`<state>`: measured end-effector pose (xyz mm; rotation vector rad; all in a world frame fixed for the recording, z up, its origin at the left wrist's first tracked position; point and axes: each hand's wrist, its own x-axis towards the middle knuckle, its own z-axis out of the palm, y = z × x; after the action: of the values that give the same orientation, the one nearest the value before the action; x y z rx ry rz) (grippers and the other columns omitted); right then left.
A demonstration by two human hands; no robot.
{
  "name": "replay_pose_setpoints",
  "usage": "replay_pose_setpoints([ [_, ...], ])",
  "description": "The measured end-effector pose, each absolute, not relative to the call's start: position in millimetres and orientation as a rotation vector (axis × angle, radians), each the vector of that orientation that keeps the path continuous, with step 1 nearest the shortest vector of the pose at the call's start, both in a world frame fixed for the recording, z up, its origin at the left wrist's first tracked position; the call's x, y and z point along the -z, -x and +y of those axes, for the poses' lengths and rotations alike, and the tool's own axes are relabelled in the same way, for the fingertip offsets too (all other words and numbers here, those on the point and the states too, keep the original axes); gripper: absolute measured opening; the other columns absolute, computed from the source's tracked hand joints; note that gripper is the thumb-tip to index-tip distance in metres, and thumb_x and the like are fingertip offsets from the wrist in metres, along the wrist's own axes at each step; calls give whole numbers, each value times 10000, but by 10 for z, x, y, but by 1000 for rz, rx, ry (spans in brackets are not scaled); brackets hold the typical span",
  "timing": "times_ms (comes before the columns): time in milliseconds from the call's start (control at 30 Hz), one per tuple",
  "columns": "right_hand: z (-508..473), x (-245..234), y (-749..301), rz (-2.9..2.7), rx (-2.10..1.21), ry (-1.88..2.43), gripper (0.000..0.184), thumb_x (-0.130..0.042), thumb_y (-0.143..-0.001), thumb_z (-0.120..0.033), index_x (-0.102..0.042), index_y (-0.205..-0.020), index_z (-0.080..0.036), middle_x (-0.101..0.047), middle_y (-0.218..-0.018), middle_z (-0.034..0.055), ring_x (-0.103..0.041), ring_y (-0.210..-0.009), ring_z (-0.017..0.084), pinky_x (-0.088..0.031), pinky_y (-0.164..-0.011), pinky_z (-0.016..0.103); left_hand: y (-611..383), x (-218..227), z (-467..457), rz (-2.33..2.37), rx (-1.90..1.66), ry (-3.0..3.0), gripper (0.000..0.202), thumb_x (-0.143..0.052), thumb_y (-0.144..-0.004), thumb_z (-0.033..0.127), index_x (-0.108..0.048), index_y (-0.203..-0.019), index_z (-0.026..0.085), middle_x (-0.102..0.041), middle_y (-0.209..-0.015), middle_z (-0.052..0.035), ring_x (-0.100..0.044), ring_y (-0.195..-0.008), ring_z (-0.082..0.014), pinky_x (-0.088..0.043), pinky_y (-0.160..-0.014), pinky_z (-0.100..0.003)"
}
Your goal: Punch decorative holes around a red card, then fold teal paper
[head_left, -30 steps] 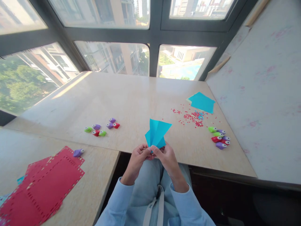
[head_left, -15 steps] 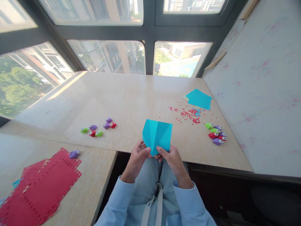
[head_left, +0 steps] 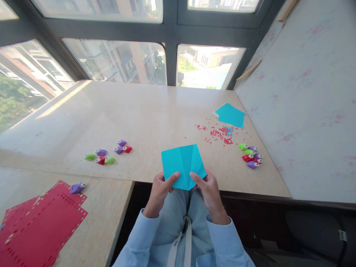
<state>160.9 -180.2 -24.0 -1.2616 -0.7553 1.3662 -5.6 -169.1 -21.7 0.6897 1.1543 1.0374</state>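
Note:
A creased sheet of blue paper (head_left: 182,163) is held up over my lap at the table's front edge. My left hand (head_left: 162,187) grips its lower left side, thumb on the face and fingers behind. On the lower right side, my right hand (head_left: 207,189) pinches it the same way. Fold lines run down the sheet, and its panels stand at slight angles. The fingers behind the paper are mostly hidden.
Small purple, green and red figures with eyes lie at left (head_left: 100,152) and right (head_left: 252,156). Red paper bits (head_left: 224,133) are scattered near more blue paper (head_left: 231,115). Punched red sheets (head_left: 47,222) and a purple figure (head_left: 78,187) lie on the left table.
The blue paper has been opened wider and turned in my hands, and my hands have moved slightly apart. The view has shifted a little to the right.

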Motion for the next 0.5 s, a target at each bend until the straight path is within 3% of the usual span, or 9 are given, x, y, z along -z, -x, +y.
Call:
replay_pose_setpoints([
  [167, -1887, 246, -1678, -904, -1405, 1332, 353, -794, -729, -496, -667, -843, -187, -669, -770, 26, -593, -663, 167, -503, -590, 268, 107, 178, -1752, 1075, -1029, -602, 397, -800, -716, 465, -712, -921, 137, -708, -810, -66, -651, -711, -180, -529, -644, -288],
  [333, -1921, 226, -1763, -945, -1418, 1521, 430, -743, -747, -586, -644, -860, -183, -616, -624, -8, -537, -469, 147, -445, -391, 248, 212, 157, -1795, 1064, -945, -746, 419, -813, -700, 448, -678, -950, 140, -670, -766, -43, -591, -601, -143, -477, -469, -231],
  [433, -1937, 232, -1822, -990, -1396, 1547, 423, -725, -770, -586, -627, -833, -180, -575, -546, -34, -496, -382, 120, -385, -342, 220, 251, 133, -1813, 1022, -884, -831, 468, -823, -693, 422, -667, -1037, 145, -680, -808, -49, -606, -627, -146, -499, -488, -231],
  [500, -1951, 245, -1862, -1007, -1379, 1543, 412, -715, -787, -579, -617, -813, -180, -549, -506, -46, -475, -346, 110, -346, -326, 209, 257, 122, -1819, 1002, -834, -870, 441, -827, -690, 415, -677, -1001, 140, -688, -785, -54, -617, -623, -150, -517, -511, -244],
])
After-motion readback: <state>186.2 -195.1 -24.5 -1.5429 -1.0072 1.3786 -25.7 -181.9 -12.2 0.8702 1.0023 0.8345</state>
